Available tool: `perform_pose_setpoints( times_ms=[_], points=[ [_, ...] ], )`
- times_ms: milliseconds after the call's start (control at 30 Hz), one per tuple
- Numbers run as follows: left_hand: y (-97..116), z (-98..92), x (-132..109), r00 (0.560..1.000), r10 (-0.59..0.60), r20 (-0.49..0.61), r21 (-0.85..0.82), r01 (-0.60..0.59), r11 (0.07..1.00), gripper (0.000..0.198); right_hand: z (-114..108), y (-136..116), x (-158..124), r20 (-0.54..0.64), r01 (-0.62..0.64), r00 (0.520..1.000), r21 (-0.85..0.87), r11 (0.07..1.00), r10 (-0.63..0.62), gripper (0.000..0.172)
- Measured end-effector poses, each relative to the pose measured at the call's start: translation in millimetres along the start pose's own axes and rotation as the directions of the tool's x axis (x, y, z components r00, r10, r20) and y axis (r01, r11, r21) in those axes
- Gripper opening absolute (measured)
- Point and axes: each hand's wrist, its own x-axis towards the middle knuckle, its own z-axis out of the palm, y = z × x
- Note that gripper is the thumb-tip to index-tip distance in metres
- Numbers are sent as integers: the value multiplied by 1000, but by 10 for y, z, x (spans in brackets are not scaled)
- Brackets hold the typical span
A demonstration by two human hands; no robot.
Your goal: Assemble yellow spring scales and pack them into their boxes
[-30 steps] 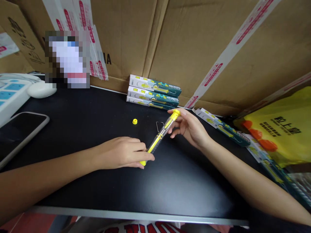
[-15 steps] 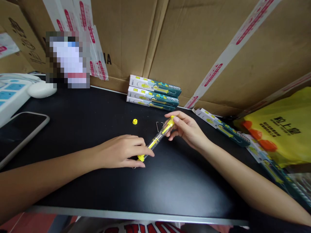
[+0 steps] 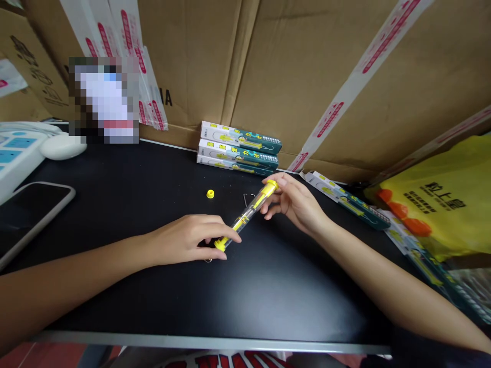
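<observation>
A clear tubular spring scale (image 3: 245,216) with yellow ends is held slantwise over the black table. My left hand (image 3: 201,236) pinches its lower yellow end between thumb and fingers. At the upper yellow end, the thumb and fingers of my right hand (image 3: 293,200) are closed round the cap. A small metal ring shows partly beneath my left hand. Behind the tube, a bent wire piece (image 3: 248,197) lies on the table, partly hidden by my right fingers. A small yellow cap (image 3: 210,194) with a hole rests on the table beyond my left hand.
Several printed boxes (image 3: 238,156) are stacked against the cardboard at the back. More boxes (image 3: 345,199) lie at right beside a yellow bag (image 3: 433,199). At left are a phone (image 3: 34,214), a power strip (image 3: 19,153) and a white rounded object (image 3: 63,146).
The whole view has shifted slightly. My right fingers have changed position at the upper end, leaving more of its yellow cap showing. Both hands still hold the spring scale.
</observation>
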Motion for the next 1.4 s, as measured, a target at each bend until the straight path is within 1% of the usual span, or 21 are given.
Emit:
perform_pose_setpoints(
  times_ms=[67, 167, 267, 333, 400, 467, 533, 633, 700, 800, 867, 933, 1000, 1067, 1167, 1300, 1400],
  points=[
    [2, -3, 4, 999, -35, -1, -51, 35, 998, 30, -5, -13, -1, 2, 15, 1000, -7, 1000, -15, 27],
    [-8, 7, 12, 996, -82, -31, -128, 77, 989, 29, -17, -25, 3, -5, 25, 1000, -2, 1000, -25, 27],
    [-20, 25, 24, 986, -156, -66, -249, 135, 959, 28, -31, -33, 8, -27, 37, 999, 4, 999, -37, 28],
    [-20, 35, 34, 975, -211, -74, -357, 171, 918, 28, -38, -40, 10, -31, 45, 999, 5, 999, -45, 29],
    [-16, 39, 43, 967, -244, -76, -469, 182, 864, 29, -42, -48, 10, -19, 46, 999, 16, 999, -46, 29],
    [-12, 39, 50, 965, -251, -80, -558, 165, 813, 28, -40, -54, 9, -11, 49, 999, 29, 998, -49, 30],
    [-12, 37, 54, 966, -244, -80, -609, 147, 780, 27, -36, -53, 11, -16, 55, 998, 37, 998, -55, 33],
    [-15, 38, 57, 967, -249, -59, -642, 154, 751, 28, -31, -38, 19, -32, 47, 998, 53, 998, -45, 37],
    [-20, 42, 63, 961, -273, -50, -657, 174, 734, 33, -34, -22, 24, -40, 29, 999, 74, 997, -26, 38],
    [-43, 34, 73, 935, -348, -74, -695, 202, 690, 44, -51, -2, 33, -78, 26, 997, 85, 996, -20, 35],
    [-63, 11, 72, 923, -378, -65, -721, 219, 657, 51, -72, 6, 44, -121, 32, 992, 82, 996, -22, 33],
    [-75, -22, 62, 941, -335, -45, -733, 196, 651, 64, -98, 9, 62, -159, 29, 987, 93, 995, -13, 32],
    [-70, -52, 49, 958, -286, -31, -723, 176, 668, 73, -124, 9, 81, -185, 24, 983, 113, 993, -3, 31],
    [-53, -69, 40, 960, -278, -24, -698, 183, 692, 75, -146, 7, 96, -194, 23, 981, 127, 992, 2, 29],
    [-33, -70, 42, 948, -316, -32, -676, 212, 706, 71, -155, 3, 100, -191, 22, 981, 134, 991, 4, 31],
    [-53, -59, 58, 919, -387, -78, -684, 233, 691, 66, -114, -8, 67, -147, 23, 989, 126, 992, -4, 40],
    [-85, -66, 70, 891, -446, -89, -703, 260, 662, 68, -77, -22, 32, -103, 48, 994, 114, 992, -36, 35]
  ],
)
